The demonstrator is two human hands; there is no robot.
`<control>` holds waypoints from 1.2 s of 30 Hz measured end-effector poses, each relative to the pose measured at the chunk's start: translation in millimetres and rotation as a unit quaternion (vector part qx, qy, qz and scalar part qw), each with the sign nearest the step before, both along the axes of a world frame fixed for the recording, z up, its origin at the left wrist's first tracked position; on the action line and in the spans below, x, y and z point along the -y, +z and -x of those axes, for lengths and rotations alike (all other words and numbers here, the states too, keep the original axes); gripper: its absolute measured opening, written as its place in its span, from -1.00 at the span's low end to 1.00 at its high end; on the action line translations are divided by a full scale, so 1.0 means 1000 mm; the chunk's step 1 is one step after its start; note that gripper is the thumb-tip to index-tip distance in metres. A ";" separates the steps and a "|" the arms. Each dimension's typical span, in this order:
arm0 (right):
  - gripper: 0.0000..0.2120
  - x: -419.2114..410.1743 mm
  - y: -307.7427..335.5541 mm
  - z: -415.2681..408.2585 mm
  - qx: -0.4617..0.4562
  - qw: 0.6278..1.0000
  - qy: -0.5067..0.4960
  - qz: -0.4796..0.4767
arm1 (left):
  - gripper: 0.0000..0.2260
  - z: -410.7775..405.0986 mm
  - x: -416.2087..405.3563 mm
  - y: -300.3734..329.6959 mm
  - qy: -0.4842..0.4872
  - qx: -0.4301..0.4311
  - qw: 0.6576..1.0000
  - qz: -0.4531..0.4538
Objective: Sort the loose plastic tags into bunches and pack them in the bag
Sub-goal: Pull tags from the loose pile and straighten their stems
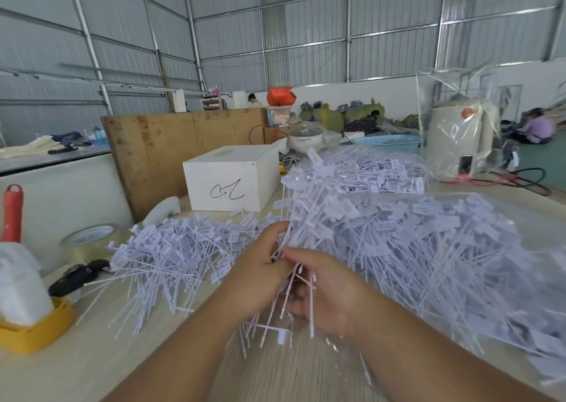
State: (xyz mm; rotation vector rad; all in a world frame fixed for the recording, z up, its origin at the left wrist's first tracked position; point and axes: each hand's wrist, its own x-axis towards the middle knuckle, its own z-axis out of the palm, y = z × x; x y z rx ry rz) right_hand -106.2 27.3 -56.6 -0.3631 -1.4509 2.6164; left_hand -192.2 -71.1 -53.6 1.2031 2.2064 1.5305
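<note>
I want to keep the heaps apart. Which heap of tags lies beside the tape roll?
The smaller heap on the left, next to the tape roll; the larger heap spreads to the right, far from it.

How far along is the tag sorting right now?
Early to midway, judging by the piles. Done: some tags look packed in clear bags at the back right. In hand: the left hand and right hand together grip one bunch of tags. Left: big loose heaps remain on the table, left heap and right heap.

tags (382, 242): thin white plastic, you see them matt
table (92, 365): pale smooth wood-grain
far board (171, 144): rough scuffed wood
tape roll (88, 239): glossy
</note>
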 end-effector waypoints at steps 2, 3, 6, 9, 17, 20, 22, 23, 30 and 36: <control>-0.79 0.000 -0.001 0.000 0.011 1.000 -0.010 -0.013 | -0.46 0.001 0.001 -0.001 -0.015 0.003 1.000 0.019; -0.78 0.001 0.000 0.000 0.013 1.000 -0.015 -0.022 | -0.49 0.002 0.001 -0.001 -0.021 0.010 0.999 0.023; -0.76 0.003 0.000 0.002 0.018 0.998 -0.035 -0.046 | -0.43 0.003 0.006 0.001 -0.054 0.054 0.996 0.039; -0.71 0.003 -0.001 0.002 0.024 0.998 -0.034 -0.051 | -0.43 0.000 0.008 0.005 -0.077 0.016 0.995 0.068; -0.82 -0.006 -0.007 0.005 0.014 0.998 -0.058 -0.010 | -0.55 0.001 0.016 0.014 -0.112 -0.044 0.985 0.121; -0.85 -0.008 -0.007 0.006 0.016 0.997 -0.078 -0.005 | -0.58 0.003 0.018 0.019 -0.087 -0.129 0.978 0.139; -0.88 -0.011 -0.008 0.007 0.022 0.995 -0.095 -0.006 | -0.57 0.005 0.022 0.023 -0.060 -0.137 0.981 0.125; -0.88 -0.012 -0.007 0.008 0.022 0.995 -0.099 -0.006 | -0.58 0.005 0.025 0.025 -0.052 -0.124 0.985 0.111; -0.85 -0.014 -0.004 0.007 0.046 0.993 -0.107 0.009 | -0.65 0.013 0.040 0.036 -0.137 -0.047 0.983 0.117; -0.96 -0.012 0.000 0.005 0.049 0.993 -0.108 -0.012 | -0.62 0.012 0.046 0.039 -0.217 -0.061 0.933 0.281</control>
